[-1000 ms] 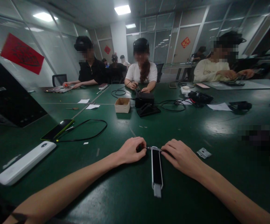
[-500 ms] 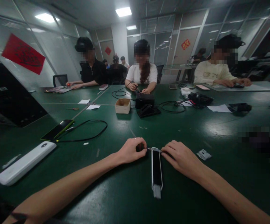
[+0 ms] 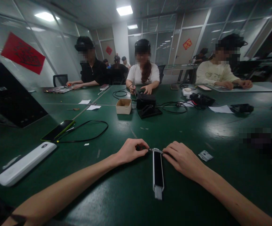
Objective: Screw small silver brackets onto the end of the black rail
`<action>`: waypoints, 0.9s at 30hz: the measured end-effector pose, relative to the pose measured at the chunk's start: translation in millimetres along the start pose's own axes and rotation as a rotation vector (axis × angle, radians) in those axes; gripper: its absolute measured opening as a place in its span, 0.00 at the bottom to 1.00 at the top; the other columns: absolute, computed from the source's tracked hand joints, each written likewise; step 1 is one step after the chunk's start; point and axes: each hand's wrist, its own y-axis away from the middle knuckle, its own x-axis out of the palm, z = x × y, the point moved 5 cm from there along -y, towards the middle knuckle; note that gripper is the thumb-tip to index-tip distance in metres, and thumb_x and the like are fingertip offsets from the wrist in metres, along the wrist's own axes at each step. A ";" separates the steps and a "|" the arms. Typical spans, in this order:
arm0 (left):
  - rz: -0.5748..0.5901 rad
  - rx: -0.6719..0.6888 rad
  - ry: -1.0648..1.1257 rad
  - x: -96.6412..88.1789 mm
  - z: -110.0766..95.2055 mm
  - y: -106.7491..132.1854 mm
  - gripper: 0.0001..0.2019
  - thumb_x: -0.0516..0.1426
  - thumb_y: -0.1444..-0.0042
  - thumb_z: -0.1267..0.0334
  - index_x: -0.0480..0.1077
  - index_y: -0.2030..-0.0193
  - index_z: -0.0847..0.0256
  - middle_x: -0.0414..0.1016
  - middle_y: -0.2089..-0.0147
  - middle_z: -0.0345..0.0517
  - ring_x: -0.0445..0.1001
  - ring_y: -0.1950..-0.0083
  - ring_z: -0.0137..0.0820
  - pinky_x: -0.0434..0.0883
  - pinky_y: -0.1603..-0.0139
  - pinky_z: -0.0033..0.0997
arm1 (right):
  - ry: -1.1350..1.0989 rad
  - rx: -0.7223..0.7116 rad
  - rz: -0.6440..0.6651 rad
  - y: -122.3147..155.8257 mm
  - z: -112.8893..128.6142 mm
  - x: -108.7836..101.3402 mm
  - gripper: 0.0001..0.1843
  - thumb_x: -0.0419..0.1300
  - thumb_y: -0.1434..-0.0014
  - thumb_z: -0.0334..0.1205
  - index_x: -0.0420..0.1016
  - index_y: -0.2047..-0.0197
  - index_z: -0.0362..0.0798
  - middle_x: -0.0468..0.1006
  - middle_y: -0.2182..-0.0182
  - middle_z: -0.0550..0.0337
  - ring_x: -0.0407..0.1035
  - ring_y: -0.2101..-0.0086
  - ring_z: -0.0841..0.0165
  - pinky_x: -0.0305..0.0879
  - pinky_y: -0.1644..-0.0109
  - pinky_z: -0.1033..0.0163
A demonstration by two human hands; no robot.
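In the head view, a long narrow device with a white frame and a black face lies on the green table between my hands. A grey tab sticks out of its near end. At its far left corner my left hand is closed in a pinch, with a small dark metallic piece at the fingertips; its kind is too small to tell. My right hand grips the far right corner between thumb and fingers, palm down. The exact contact there is partly hidden by the fingers.
Right of my right hand lies a small clear packet. To the left are a white oblong case, a green-edged phone and a black cable. Farther back stand an open box and black equipment. Several people sit opposite.
My left hand's fingers have straightened slightly and shifted a little right at the device's corner. My right hand and the device have stayed put. The co-worker opposite has moved their hands.
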 end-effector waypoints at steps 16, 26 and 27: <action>-0.037 -0.027 0.021 -1.2 1.3 -0.2 0.06 0.62 0.47 0.66 0.76 0.62 0.61 0.76 0.69 0.38 0.71 0.70 0.26 0.67 0.67 0.24 | 0.012 -0.010 0.004 -1.2 2.4 -3.2 0.11 0.51 0.37 0.34 0.75 0.58 0.44 0.75 0.64 0.52 0.68 0.65 0.66 0.64 0.64 0.60; 0.001 -0.013 0.030 0.5 -4.1 -0.4 0.06 0.62 0.46 0.68 0.75 0.61 0.62 0.78 0.65 0.40 0.75 0.66 0.28 0.70 0.63 0.25 | 0.009 -0.022 -0.010 -1.6 5.6 -5.5 0.13 0.49 0.36 0.36 0.75 0.58 0.44 0.76 0.65 0.52 0.68 0.66 0.67 0.64 0.65 0.62; 0.000 -0.011 0.023 0.3 -5.1 -0.5 0.06 0.61 0.46 0.68 0.75 0.61 0.62 0.78 0.65 0.40 0.75 0.66 0.28 0.70 0.62 0.25 | 0.007 -0.023 -0.011 -1.7 5.9 -5.6 0.13 0.49 0.36 0.36 0.75 0.58 0.44 0.76 0.65 0.53 0.68 0.66 0.67 0.64 0.65 0.62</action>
